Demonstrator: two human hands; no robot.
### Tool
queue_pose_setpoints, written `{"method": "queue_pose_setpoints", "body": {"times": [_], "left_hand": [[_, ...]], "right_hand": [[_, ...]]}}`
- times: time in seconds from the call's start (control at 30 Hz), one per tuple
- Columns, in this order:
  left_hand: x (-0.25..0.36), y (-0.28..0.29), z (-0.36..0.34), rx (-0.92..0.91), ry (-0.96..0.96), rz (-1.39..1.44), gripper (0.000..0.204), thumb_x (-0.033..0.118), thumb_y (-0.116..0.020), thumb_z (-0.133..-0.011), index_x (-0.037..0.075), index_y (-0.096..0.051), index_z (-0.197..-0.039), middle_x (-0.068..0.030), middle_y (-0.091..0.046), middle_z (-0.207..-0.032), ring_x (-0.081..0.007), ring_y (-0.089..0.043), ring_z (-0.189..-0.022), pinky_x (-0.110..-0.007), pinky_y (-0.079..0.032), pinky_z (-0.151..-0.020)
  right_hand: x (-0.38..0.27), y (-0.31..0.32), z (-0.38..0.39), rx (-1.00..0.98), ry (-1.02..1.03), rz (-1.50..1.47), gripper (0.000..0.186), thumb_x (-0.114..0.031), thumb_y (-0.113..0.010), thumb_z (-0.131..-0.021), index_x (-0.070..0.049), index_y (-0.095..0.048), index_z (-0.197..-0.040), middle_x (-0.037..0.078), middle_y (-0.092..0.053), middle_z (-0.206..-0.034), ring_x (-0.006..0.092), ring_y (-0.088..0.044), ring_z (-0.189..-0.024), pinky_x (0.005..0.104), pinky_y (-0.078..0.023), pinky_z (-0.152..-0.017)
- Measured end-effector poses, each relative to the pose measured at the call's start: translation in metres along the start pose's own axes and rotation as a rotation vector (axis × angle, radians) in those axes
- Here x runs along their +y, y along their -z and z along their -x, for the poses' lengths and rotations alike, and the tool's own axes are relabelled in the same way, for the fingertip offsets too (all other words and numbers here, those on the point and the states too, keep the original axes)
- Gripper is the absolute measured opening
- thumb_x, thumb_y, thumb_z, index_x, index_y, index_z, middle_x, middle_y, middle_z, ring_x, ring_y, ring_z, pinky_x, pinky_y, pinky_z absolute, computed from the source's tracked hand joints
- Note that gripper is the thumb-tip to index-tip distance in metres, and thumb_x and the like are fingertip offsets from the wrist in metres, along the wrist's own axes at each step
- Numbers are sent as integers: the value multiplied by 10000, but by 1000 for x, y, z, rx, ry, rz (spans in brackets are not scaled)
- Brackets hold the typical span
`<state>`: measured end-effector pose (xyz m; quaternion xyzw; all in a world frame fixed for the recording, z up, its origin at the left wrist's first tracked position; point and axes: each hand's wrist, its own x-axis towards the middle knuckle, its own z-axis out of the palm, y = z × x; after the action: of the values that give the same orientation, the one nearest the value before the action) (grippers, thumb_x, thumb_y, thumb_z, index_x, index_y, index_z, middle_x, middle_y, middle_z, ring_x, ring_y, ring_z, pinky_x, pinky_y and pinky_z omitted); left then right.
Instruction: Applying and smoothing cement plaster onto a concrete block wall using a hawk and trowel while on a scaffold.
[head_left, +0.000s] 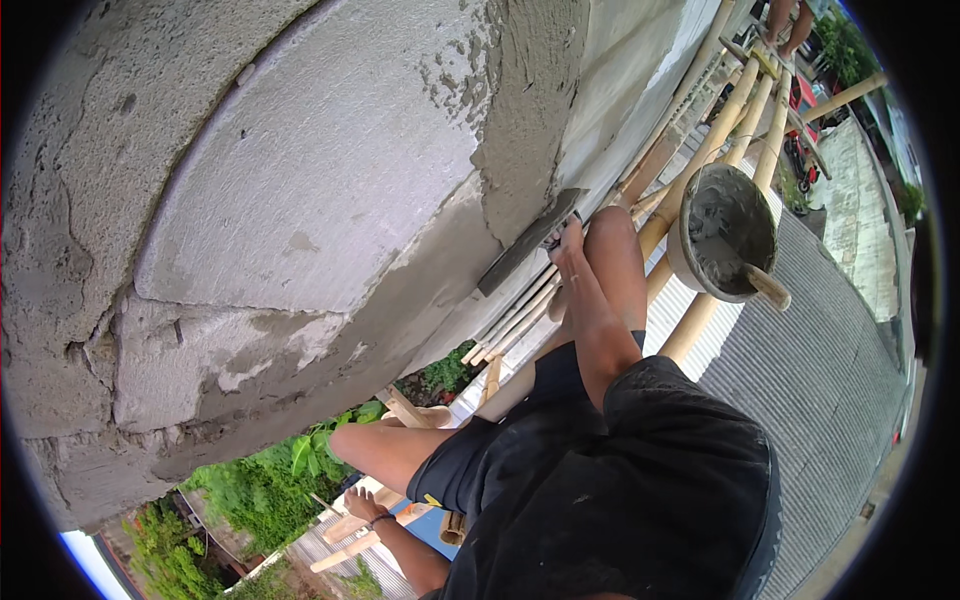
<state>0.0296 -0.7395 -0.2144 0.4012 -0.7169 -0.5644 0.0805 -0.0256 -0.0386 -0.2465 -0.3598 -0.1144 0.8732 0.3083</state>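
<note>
My right hand (568,240) is closed round the back of a long, dark, flat plastering float (528,243). Its blade lies along the wall, at the edge of a band of wet grey mortar (530,110). Lower left, my left hand (364,506) is by a wooden pole (345,528), fingers loosely apart, with nothing visible in them; whether it bears on the pole I cannot tell. Right of my right knee, a round bucket (683,240) holds wet mortar (722,215). A wooden tool handle (768,287) sticks out over its rim.
Bare pale wall (310,170) with rough patches fills the upper left. Bamboo scaffold poles (745,120) run beside the wall. A corrugated roof (810,340) and green plants (270,490) lie far below. Another person's feet (795,30) stand on the scaffold at top right.
</note>
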Motion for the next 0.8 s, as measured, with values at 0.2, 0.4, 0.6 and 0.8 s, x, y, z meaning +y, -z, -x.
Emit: {"method": "queue_pose_setpoints", "body": {"times": [0.2, 0.4, 0.6, 0.8], "left_hand": [[-11, -58, 63, 66, -564, -494, 337, 251, -454, -856, -71, -464, -957, -207, -478, -936, -336, -466, -860, -433, -355, -757], [-31, -42, 59, 208, -648, -1029, 400, 340, -494, -830, 20, -461, -1068, -160, -449, -1068, -311, -423, -1022, -431, -335, -844], [-31, -39, 60, 200, -718, -1143, 347, 342, -499, -825, 111, -471, -1081, -104, -442, -1130, -270, -423, -1072, -410, -343, -858], [-25, -43, 64, 159, -728, -1106, 360, 380, -377, -873, 99, -480, -1073, -103, -452, -1130, -269, -424, -1069, -416, -324, -876]], "right_hand": [[-20, -1, -3, -109, 48, 28, 204, -206, -370, -873, -166, -404, -677, -46, -297, -486, 88, -297, -410, 238, -244, -384], [-28, -30, 19, -118, 70, 64, 190, -207, -354, -879, -171, -395, -697, -41, -280, -493, 95, -293, -414, 242, -254, -391], [-41, -61, 39, -100, 88, 45, 157, -203, -344, -881, -167, -382, -732, -37, -270, -502, 96, -290, -416, 240, -258, -391], [-61, -107, 79, -16, 140, 80, 56, -178, -392, -860, -159, -375, -810, -31, -263, -520, 93, -298, -423, 236, -258, -386]]}}
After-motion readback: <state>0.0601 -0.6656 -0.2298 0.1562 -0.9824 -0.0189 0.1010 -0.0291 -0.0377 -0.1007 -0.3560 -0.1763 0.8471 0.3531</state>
